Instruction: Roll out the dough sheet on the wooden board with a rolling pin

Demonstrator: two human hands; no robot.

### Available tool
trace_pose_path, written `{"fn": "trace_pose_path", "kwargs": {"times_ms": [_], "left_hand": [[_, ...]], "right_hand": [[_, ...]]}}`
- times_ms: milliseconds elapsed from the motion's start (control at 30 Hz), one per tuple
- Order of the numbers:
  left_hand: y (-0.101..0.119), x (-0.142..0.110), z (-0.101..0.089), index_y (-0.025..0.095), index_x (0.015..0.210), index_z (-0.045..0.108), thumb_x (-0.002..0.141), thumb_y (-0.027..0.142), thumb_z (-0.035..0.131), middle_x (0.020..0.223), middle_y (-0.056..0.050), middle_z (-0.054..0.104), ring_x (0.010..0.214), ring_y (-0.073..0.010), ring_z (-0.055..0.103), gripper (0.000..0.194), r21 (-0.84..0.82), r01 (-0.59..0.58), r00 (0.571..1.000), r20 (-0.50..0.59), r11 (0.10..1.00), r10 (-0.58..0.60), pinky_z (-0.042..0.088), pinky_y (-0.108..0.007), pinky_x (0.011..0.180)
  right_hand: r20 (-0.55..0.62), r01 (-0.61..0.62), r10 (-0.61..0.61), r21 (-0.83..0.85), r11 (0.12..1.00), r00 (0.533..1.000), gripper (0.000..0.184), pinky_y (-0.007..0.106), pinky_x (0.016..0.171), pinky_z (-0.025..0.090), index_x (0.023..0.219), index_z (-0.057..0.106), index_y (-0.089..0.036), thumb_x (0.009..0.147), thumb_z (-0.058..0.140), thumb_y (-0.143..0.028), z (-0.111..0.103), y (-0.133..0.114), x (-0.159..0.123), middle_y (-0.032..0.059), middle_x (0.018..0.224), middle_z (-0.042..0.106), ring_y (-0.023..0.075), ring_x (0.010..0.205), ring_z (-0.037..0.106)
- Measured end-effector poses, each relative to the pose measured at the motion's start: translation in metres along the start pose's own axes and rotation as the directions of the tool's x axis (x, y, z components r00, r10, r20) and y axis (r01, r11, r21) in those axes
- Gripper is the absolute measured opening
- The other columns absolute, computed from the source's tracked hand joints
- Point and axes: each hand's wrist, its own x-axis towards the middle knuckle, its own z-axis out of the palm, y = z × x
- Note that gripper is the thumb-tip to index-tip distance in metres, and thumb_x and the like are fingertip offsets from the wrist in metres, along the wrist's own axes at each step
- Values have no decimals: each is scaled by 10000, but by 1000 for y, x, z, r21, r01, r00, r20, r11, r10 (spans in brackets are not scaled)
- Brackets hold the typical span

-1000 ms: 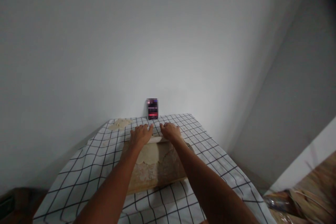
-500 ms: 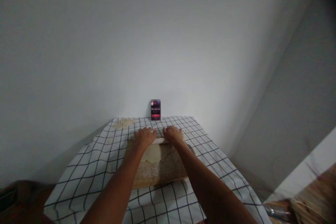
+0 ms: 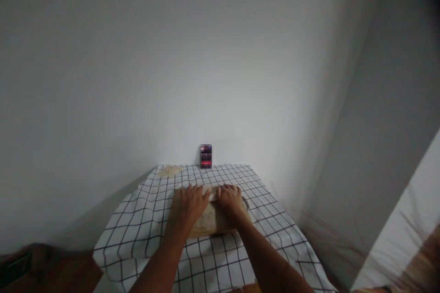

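Note:
My left hand (image 3: 194, 199) and my right hand (image 3: 228, 196) lie side by side over a pale rolling pin (image 3: 212, 196). Only a short stretch of the pin shows between them; its ends are hidden under the fingers. Both hands are closed over it, fingers pointing away from me. Beneath is a wooden board (image 3: 202, 230) dusted with flour. Part of a pale sheet of dough (image 3: 208, 210) shows on it between my forearms, its outline mostly covered by my hands and arms.
A white tablecloth with dark checks (image 3: 144, 215) covers the table. Flattened dough pieces (image 3: 169, 171) lie at its far left. A phone-like thing with a blurred screen (image 3: 206, 156) leans against the white wall (image 3: 220, 78). A dark object (image 3: 20, 263) stands low at left.
Both hands have come back toward me over the board with the rolling pin, now covering more of the dough. The camera view has shifted, so table and phone-like thing appear lower.

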Motion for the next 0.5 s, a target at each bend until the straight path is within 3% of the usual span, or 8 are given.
{"fn": "trace_pose_path", "kwargs": {"times_ms": [100, 233, 333, 500], "left_hand": [[4, -13, -2, 271, 1457, 803, 1106, 476, 526, 1610, -156, 730, 1595, -432, 569, 493, 2, 39, 999, 36, 999, -39, 427, -673, 1326], [9, -34, -3, 330, 1581, 731, 1105, 486, 532, 1715, -112, 641, 1655, -408, 517, 539, 9, 26, 999, 30, 1000, -26, 419, -690, 1356], [11, -51, -6, 304, 1648, 669, 1106, 499, 520, 1750, -101, 604, 1678, -405, 487, 595, 17, 9, 1000, 9, 1000, -9, 420, -705, 1359], [13, -75, -12, 265, 1685, 626, 1099, 484, 536, 1781, -109, 565, 1700, -400, 451, 632, 45, -32, 999, 9, 998, 31, 394, -704, 1378]], "right_hand": [[-23, -55, 56, 49, 997, 998, 464, 580, 1279, 334, 1313, 798, -249, 1208, 356, -343, -4, -2, -17, 163, 1533, 735, 351, 1470, 600], [0, -14, 14, 35, 999, 1000, 445, 624, 1239, 374, 1425, 760, -268, 1196, 400, -396, -10, -2, -41, 164, 1599, 684, 391, 1519, 548], [-26, -42, 43, 39, 998, 999, 464, 615, 1200, 420, 1444, 742, -263, 1206, 376, -419, -8, -3, -57, 170, 1607, 674, 388, 1534, 536], [-118, -75, 79, 40, 996, 990, 470, 599, 1264, 377, 1523, 712, -260, 1213, 405, -434, 4, -5, -80, 170, 1665, 642, 372, 1614, 476]]}}
